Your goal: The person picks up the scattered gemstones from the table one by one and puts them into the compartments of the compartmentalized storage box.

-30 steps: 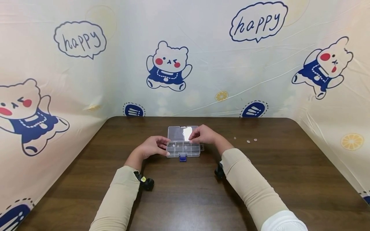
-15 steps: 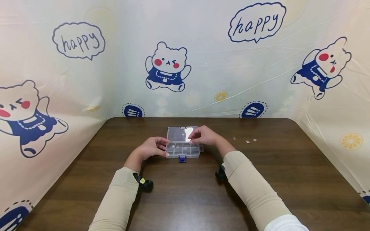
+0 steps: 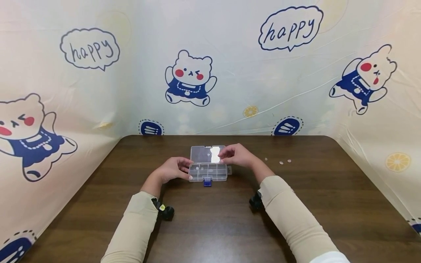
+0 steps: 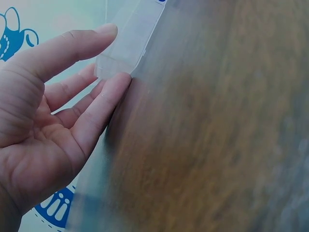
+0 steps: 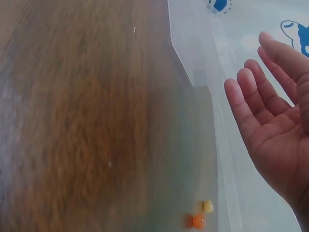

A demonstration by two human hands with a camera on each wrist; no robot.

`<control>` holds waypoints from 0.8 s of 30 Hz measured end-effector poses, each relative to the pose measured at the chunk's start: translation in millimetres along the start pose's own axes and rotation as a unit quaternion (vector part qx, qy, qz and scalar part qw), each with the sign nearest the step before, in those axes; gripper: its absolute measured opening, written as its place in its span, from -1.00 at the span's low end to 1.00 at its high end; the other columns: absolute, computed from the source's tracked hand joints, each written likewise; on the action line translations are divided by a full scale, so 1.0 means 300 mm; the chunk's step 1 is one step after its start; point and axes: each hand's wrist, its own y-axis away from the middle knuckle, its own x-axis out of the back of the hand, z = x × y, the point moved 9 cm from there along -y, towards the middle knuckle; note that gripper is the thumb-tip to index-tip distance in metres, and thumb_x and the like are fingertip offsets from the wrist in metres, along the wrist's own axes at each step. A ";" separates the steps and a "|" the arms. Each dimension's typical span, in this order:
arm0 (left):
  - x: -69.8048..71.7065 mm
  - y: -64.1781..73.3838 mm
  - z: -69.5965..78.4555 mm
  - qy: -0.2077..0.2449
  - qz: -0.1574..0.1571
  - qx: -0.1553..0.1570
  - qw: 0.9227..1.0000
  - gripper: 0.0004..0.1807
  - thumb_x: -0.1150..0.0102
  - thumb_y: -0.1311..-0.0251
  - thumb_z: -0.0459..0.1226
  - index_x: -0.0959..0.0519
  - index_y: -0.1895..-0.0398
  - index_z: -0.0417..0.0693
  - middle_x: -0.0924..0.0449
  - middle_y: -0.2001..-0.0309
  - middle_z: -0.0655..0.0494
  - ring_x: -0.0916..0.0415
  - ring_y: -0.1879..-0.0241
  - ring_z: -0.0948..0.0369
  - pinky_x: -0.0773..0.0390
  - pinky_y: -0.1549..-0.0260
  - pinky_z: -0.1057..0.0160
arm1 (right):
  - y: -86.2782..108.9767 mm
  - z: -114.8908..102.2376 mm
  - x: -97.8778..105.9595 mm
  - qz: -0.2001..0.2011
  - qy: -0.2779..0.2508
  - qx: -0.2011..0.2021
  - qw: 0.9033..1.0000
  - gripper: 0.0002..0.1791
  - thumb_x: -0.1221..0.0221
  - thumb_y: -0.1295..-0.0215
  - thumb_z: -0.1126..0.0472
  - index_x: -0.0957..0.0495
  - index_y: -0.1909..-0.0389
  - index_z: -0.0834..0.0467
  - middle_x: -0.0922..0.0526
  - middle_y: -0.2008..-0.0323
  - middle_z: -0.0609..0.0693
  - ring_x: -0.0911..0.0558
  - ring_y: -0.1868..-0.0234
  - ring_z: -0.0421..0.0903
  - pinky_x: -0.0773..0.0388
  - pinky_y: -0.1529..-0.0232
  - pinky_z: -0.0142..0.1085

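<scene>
A clear plastic compartment box point(image 3: 217, 176) sits on the table with its lid point(image 3: 200, 154) raised at the back and a blue latch point(image 3: 207, 182) in front. A few small pale pieces point(image 3: 197, 168) show in its left and middle compartments. My left hand point(image 3: 172, 169) grips the box's left end, thumb at the front corner and fingers behind; the left wrist view shows this end of the box point(image 4: 130, 43) between thumb and fingers. My right hand point(image 3: 238, 155) hovers by the lid's right edge. In the right wrist view its fingers point(image 5: 246, 96) are loosely bent around nothing.
On the brown wooden table point(image 3: 210, 223), three small pale pieces point(image 3: 281, 163) lie to the right of my right hand. The right wrist view shows an orange piece point(image 5: 198, 221) and a yellow piece point(image 5: 207, 206). Printed cloth point(image 3: 230, 84) surrounds the table's back and sides.
My right hand has drawn a little to the right, away from over the box's compartments. The left hand keeps its grip and the box stays in place.
</scene>
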 end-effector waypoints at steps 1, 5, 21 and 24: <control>-0.001 0.001 0.001 -0.001 0.000 -0.001 1.000 -0.31 -0.56 0.16 -0.41 -0.50 -0.15 -0.25 -0.55 0.04 -0.12 -0.56 0.10 0.06 -0.59 0.07 0.17 | 0.005 0.001 0.004 0.002 -0.004 -0.002 1.000 -0.73 -0.37 -0.18 0.24 -0.67 0.10 0.22 -0.67 0.23 -0.03 -0.57 0.20 -0.05 -0.58 0.11 -0.24; -0.002 0.001 0.000 0.001 0.000 0.000 1.000 -0.30 -0.56 0.16 -0.41 -0.50 -0.15 -0.24 -0.55 0.04 -0.12 -0.56 0.11 0.06 -0.59 0.07 0.18 | 0.028 0.005 0.024 0.012 -0.015 -0.010 1.000 -0.74 -0.37 -0.19 0.22 -0.68 0.10 0.15 -0.69 0.16 -0.02 -0.58 0.16 -0.03 -0.57 0.07 -0.21; -0.001 0.001 -0.003 0.010 -0.005 -0.005 1.000 -0.30 -0.56 0.17 -0.43 -0.50 -0.14 -0.28 -0.55 0.04 -0.13 -0.56 0.12 0.06 -0.60 0.10 0.18 | 0.095 0.017 0.071 0.028 -0.022 -0.028 0.999 -0.67 -0.40 -0.16 0.20 -0.67 0.05 0.17 -0.69 0.15 0.04 -0.59 0.19 0.00 -0.58 0.11 -0.18; -0.001 -0.001 -0.003 0.011 -0.005 -0.004 1.000 -0.30 -0.56 0.17 -0.42 -0.50 -0.15 -0.27 -0.55 0.04 -0.13 -0.55 0.12 0.06 -0.60 0.10 0.19 | 0.107 0.018 0.082 0.029 -0.012 -0.030 0.999 -0.65 -0.39 -0.16 0.19 -0.66 0.03 0.19 -0.69 0.14 0.03 -0.60 0.19 -0.02 -0.58 0.09 -0.19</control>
